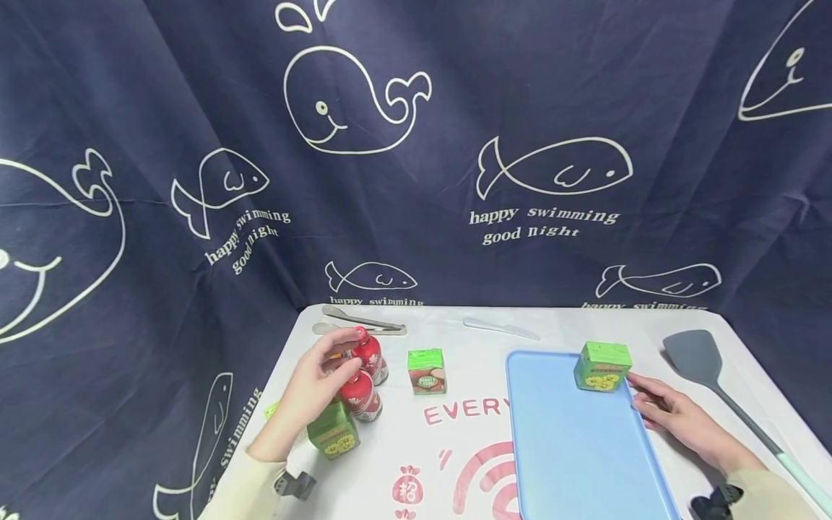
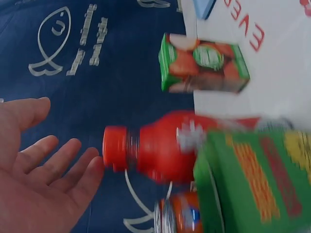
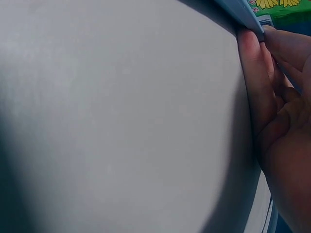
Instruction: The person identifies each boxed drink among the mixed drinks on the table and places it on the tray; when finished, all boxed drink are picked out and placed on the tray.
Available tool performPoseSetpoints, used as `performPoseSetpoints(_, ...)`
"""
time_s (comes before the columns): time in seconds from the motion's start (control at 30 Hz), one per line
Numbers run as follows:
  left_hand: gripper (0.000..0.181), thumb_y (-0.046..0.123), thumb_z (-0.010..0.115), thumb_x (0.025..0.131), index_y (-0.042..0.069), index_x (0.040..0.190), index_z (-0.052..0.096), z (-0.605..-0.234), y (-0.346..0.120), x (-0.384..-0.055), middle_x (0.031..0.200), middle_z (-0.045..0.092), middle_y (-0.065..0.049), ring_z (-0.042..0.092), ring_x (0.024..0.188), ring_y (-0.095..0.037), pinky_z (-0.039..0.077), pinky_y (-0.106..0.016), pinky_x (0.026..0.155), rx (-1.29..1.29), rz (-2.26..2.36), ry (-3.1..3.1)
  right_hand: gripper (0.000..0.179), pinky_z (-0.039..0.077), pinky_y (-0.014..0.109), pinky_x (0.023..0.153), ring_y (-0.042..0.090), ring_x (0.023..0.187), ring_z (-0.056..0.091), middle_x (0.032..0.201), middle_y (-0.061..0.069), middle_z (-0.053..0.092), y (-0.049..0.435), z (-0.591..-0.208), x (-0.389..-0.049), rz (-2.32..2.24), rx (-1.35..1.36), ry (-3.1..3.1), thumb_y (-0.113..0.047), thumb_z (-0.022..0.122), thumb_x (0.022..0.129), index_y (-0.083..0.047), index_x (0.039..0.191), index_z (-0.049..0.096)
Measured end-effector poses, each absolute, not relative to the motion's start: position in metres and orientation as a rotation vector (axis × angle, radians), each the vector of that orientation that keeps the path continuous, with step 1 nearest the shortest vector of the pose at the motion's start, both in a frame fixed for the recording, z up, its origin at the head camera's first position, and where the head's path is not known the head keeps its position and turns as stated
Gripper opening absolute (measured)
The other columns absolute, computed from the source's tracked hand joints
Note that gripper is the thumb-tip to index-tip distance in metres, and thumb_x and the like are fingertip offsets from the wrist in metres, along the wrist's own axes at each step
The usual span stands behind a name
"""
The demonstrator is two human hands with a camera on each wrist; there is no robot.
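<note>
My left hand (image 1: 318,379) reaches over two red-capped bottles, a rear bottle (image 1: 370,354) and a front bottle (image 1: 361,396), its fingers loosely bent. In the left wrist view its fingertips are right at the cap of a red bottle (image 2: 170,145), with nothing in the palm. A green drink carton with yellow flowers (image 1: 333,431) stands beside that wrist. At the right, my right hand (image 1: 676,419) pinches the rim of the blue tray (image 1: 572,440) between thumb and fingers. Another flowered green carton (image 1: 603,367) stands at the tray's far right corner, close to those fingertips.
A green-topped carton with red fruit (image 1: 427,372) stands between bottles and tray. Metal tongs (image 1: 364,321) and a pale knife (image 1: 500,329) lie along the back. A grey spatula (image 1: 695,357) lies at the right. An orange can (image 2: 187,213) is partly hidden near the bottles.
</note>
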State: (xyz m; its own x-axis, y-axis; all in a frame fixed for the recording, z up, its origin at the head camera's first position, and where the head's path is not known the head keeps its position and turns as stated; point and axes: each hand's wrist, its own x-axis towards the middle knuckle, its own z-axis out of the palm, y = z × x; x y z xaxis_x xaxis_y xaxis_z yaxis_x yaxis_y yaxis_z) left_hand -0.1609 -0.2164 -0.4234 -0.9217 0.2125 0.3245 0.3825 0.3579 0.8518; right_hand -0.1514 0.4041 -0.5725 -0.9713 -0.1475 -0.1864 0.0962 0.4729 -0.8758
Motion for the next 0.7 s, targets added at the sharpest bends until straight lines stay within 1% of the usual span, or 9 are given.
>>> performPoseSetpoints(0.1,0.046,0.007,0.075,0.097,0.003,0.14,0.059,-0.423,-0.234,-0.158,0.134,0.066,-0.015,0.062,0.125,-0.036,0.053,-0.051,0.102,-0.504,-1.556,-2.452,0.067,0.06,0.026,0.085,-0.002,0.104,0.057,0.136,0.024,0.052,0.404,-0.572,-0.151,-1.499,-0.047,2.488,-0.022,0.059,0.108,0.01,0.158,0.028)
performPoseSetpoints(0.2,0.045,0.006,0.075,0.097,0.003,0.139,0.06,-0.423,-0.25,-0.154,0.132,0.068,-0.013,0.064,0.123,-0.034,0.057,-0.037,0.099,-0.441,-1.499,-2.459,0.067,0.06,0.026,0.084,-0.003,0.104,0.057,0.135,0.024,0.053,0.404,-0.573,-0.151,-1.508,-0.051,2.487,-0.022,0.06,0.108,0.01,0.158,0.028)
performPoseSetpoints(0.27,0.045,0.005,0.075,0.097,0.002,0.139,0.06,-0.424,-0.258,-0.152,0.131,0.068,-0.016,0.064,0.123,-0.036,0.056,-0.029,0.097,-0.405,-1.467,-2.468,0.067,0.06,0.026,0.084,-0.005,0.103,0.056,0.136,0.024,0.053,0.404,-0.573,-0.15,-1.517,-0.054,2.483,-0.021,0.061,0.108,0.011,0.158,0.028)
performPoseSetpoints(0.33,0.044,0.003,0.075,0.096,0.001,0.137,0.061,-0.424,-0.265,-0.15,0.131,0.067,-0.019,0.064,0.123,-0.037,0.057,-0.027,0.096,-0.374,-1.434,-2.48,0.067,0.06,0.026,0.084,-0.007,0.103,0.056,0.134,0.023,0.054,0.404,-0.574,-0.15,-1.523,-0.055,2.48,-0.02,0.061,0.108,0.011,0.158,0.028)
performPoseSetpoints(0.4,0.044,0.002,0.076,0.095,-0.001,0.136,0.061,-0.427,-0.272,-0.147,0.131,0.066,-0.021,0.064,0.122,-0.04,0.058,-0.03,0.095,-0.348,-1.397,-2.494,0.067,0.061,0.026,0.084,-0.006,0.103,0.056,0.133,0.023,0.054,0.404,-0.575,-0.149,-1.524,-0.058,2.48,-0.019,0.061,0.108,0.011,0.158,0.028)
performPoseSetpoints(0.47,0.044,0.002,0.076,0.095,-0.001,0.135,0.061,-0.431,-0.279,-0.145,0.13,0.067,-0.021,0.064,0.121,-0.041,0.058,-0.032,0.094,-0.32,-1.361,-2.503,0.067,0.06,0.026,0.084,-0.006,0.103,0.056,0.132,0.021,0.055,0.404,-0.575,-0.149,-1.527,-0.061,2.481,-0.019,0.061,0.108,0.011,0.157,0.028)
performPoseSetpoints(0.53,0.043,0.002,0.076,0.095,-0.001,0.135,0.061,-0.438,-0.287,-0.142,0.129,0.068,-0.018,0.065,0.12,-0.039,0.058,-0.031,0.094,-0.289,-1.33,-2.511,0.066,0.06,0.026,0.084,-0.006,0.103,0.056,0.13,0.019,0.056,0.404,-0.575,-0.149,-1.532,-0.06,2.482,-0.019,0.061,0.108,0.011,0.157,0.028)
performPoseSetpoints(0.63,0.043,0.003,0.076,0.095,0.0,0.135,0.062,-0.448,-0.298,-0.139,0.128,0.069,-0.016,0.066,0.118,-0.029,0.055,-0.021,0.094,-0.245,-1.296,-2.514,0.065,0.06,0.025,0.083,-0.007,0.103,0.055,0.128,0.015,0.057,0.404,-0.574,-0.149,-1.54,-0.068,2.487,-0.019,0.06,0.108,0.012,0.157,0.029)
performPoseSetpoints(0.7,0.043,0.005,0.076,0.095,-0.001,0.135,0.061,-0.454,-0.306,-0.136,0.129,0.068,-0.017,0.066,0.118,-0.025,0.052,-0.015,0.095,-0.213,-1.276,-2.519,0.065,0.06,0.025,0.083,-0.008,0.102,0.055,0.128,0.013,0.058,0.404,-0.573,-0.148,-1.545,-0.066,2.488,-0.019,0.06,0.108,0.012,0.156,0.029)
